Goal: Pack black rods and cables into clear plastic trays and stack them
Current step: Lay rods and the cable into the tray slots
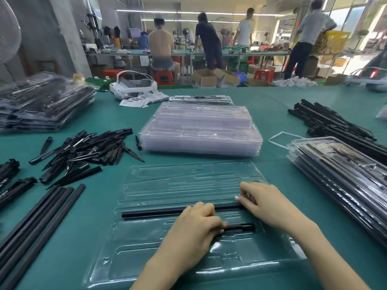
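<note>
A worker seats a long black rod (pixel 167 212) in a channel of the open clear tray (pixel 146 185) on the green counter (pixel 272 105), the right hand (pixel 270 206) pinching the rod's far end while the left hand (pixel 199 222) curls its fingers over a shorter black piece (pixel 240 227) in the next slot. The thin tray could flex or skid under uneven pressure, popping the rod from its groove; a piece left proud would likely keep the tray from nesting when stacked. Empty trays (pixel 201 130) wait just behind, filled stacks (pixel 335 170) stand at right, loose spikes (pixel 88 147) and spare rods (pixel 41 212) at left.
</note>
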